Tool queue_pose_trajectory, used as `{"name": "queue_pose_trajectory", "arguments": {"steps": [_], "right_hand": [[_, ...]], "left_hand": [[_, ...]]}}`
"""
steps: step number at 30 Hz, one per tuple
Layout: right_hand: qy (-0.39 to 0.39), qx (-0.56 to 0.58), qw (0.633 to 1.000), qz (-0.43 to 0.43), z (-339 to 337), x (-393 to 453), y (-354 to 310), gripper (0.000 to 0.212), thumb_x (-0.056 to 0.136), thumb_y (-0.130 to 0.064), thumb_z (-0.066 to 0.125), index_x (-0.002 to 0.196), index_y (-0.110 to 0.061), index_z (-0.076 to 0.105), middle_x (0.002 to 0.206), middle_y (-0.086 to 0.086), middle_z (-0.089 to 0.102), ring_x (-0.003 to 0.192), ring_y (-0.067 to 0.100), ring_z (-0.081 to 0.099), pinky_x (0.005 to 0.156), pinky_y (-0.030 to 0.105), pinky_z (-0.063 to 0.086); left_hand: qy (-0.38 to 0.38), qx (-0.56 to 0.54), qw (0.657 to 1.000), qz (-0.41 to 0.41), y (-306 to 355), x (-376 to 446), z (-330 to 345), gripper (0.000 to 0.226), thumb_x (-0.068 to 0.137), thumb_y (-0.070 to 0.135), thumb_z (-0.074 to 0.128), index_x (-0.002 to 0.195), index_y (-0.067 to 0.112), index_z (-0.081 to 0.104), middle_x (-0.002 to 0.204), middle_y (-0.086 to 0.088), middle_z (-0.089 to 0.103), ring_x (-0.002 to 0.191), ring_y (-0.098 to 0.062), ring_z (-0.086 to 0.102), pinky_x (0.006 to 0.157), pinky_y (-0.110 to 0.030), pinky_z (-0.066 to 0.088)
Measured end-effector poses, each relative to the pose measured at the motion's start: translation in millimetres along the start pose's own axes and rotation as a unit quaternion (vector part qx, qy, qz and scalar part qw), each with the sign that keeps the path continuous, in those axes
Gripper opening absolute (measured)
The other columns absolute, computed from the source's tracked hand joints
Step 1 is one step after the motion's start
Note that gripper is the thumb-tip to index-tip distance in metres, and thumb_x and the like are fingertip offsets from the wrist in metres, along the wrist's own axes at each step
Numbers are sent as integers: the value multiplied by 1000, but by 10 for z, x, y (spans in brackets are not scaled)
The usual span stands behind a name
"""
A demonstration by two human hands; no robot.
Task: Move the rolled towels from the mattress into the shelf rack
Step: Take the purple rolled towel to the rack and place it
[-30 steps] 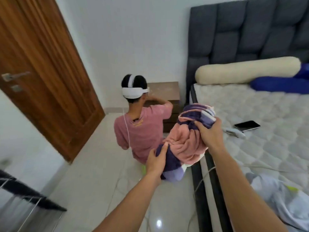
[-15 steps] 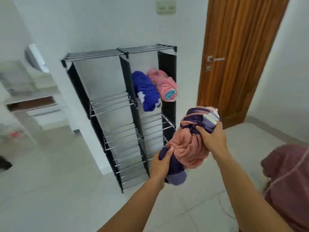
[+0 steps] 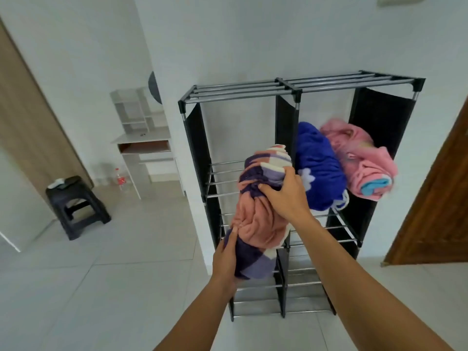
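I hold a rolled towel [image 3: 255, 219], striped pink, purple and cream, upright in front of the black shelf rack [image 3: 200, 138]. My left hand [image 3: 225, 259] grips its lower purple end. My right hand [image 3: 286, 196] clasps its upper part from the right. The roll's top is level with the top shelf of the rack's left column. In the right column's top shelf lie a blue rolled towel [image 3: 319, 168] and a pink rolled towel [image 3: 364, 160], side by side. The mattress is out of view.
A black plastic stool [image 3: 76, 206] stands on the tiled floor at left. Behind it are a white desk unit [image 3: 144, 143] and a bottle [image 3: 121, 178]. A wooden door [image 3: 438, 211] is at right, close to the rack's side.
My view has turned from the bed past the door to face the rack. The rack is now nearer and centred. Both hands keep hold of the striped towel and have raised it toward the shelves.
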State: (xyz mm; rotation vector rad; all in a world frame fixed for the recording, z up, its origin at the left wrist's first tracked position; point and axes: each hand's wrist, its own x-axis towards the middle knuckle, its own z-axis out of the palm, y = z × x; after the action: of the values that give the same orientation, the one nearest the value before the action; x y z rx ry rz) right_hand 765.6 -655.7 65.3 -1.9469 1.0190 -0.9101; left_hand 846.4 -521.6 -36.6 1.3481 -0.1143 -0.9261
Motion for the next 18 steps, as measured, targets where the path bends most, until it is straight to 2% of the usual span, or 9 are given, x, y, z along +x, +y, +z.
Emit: {"name": "queue_pose_trajectory", "arguments": {"steps": [3,6,9,14,18], "right_hand": [[0,-27,1000,-6,55,531,-7,66,84,-39,67,136,-16,34,131,14,46,118,31,50,97,37,42],[1,-47,999,-15,123,1009,-32,65,86,-41,64,138,-18,32,133,15,44,119,34,50,98,40,43],[-5,-81,996,-26,193,1457,-65,69,86,-45,60,140,-17,28,136,18,41,123,39,47,101,47,44],[-4,-127,992,-13,310,2064,-165,74,89,-43,56,147,-13,21,149,20,31,133,42,36,108,48,34],[-15,-146,989,22,439,2436,-171,78,89,-39,57,149,-10,17,153,20,24,138,41,29,112,49,29]], "left_hand": [[-9,-11,1000,-6,223,346,257,56,68,69,67,114,37,67,119,0,70,107,-29,66,89,-58,53],[-21,-35,999,-10,462,672,453,42,83,55,62,116,31,68,116,-3,72,105,-29,67,86,-57,55],[-45,-36,998,-14,659,1003,611,48,80,58,63,121,33,65,120,-1,70,107,-29,66,79,-55,57],[-100,-62,990,-78,913,1416,902,53,82,53,64,123,19,63,121,-13,68,110,-36,64,87,-65,51],[-121,-71,984,-114,1079,1637,1053,48,86,49,61,118,13,63,121,-16,66,110,-36,62,94,-62,49]]}}
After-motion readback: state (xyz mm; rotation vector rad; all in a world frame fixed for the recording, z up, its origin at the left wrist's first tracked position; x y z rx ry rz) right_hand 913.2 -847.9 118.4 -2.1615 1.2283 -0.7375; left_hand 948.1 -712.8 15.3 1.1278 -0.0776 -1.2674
